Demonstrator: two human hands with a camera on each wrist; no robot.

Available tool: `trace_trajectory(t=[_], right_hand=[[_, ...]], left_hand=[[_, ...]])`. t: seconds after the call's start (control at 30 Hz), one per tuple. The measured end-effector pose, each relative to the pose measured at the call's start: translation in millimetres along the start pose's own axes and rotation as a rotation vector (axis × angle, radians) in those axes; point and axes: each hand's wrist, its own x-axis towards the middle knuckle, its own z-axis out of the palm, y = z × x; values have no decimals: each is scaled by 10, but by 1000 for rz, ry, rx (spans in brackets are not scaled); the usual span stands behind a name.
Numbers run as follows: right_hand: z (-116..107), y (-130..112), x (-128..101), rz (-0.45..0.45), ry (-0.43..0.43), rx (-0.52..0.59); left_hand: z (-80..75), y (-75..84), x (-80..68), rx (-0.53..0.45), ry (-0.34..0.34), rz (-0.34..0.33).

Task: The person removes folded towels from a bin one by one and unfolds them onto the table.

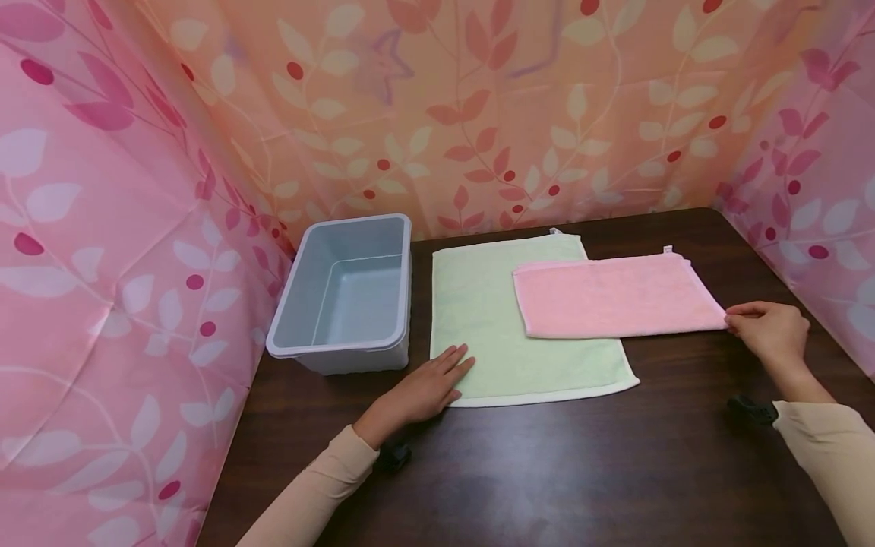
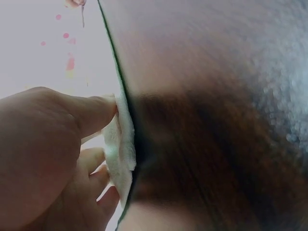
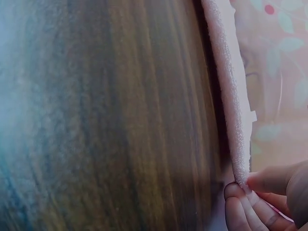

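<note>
A light green towel [image 1: 478,304] lies spread on the table. My left hand [image 1: 432,382] rests on its near left corner with extended fingers; in the left wrist view the thumb [image 2: 96,111] touches the white hem [image 2: 125,134]. Overlapping the right part of the green towel is a pink towel [image 1: 608,300], folded into a long rectangle. With thumb and fingertips, my right hand [image 1: 771,330] pinches its near right corner. The right wrist view shows the towel's thick folded edge [image 3: 228,82] running into that pinch.
A grey plastic bin [image 1: 355,357] stands at the left, beside the green towel, with no contents visible. The dark wooden table [image 1: 547,471] extends in front. Flower-patterned curtains [image 1: 492,114] enclose the table at the back and both sides. Dark wrist devices [image 1: 750,410] sit under both wrists.
</note>
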Motion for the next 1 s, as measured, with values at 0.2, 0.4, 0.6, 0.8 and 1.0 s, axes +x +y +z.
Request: trace_trajectory(t=[0.2,0.4,0.6,0.8,1.0], right_hand=[[-26,18,4,16,15,1],[-55,44,28,35,35,-5],[-27,36,26,-72,42,-69],[-10,-75,72,-151,78,-129],[121,-309,174,-250,-22,-97]], left_hand=[[-16,17,6,-9,4,7],[-27,26,6,-14,9,16],[-86,46,28,-21,-23,4],[-301,88,183,-20,-36,-41],[-501,108,559,-25,-44,-116]])
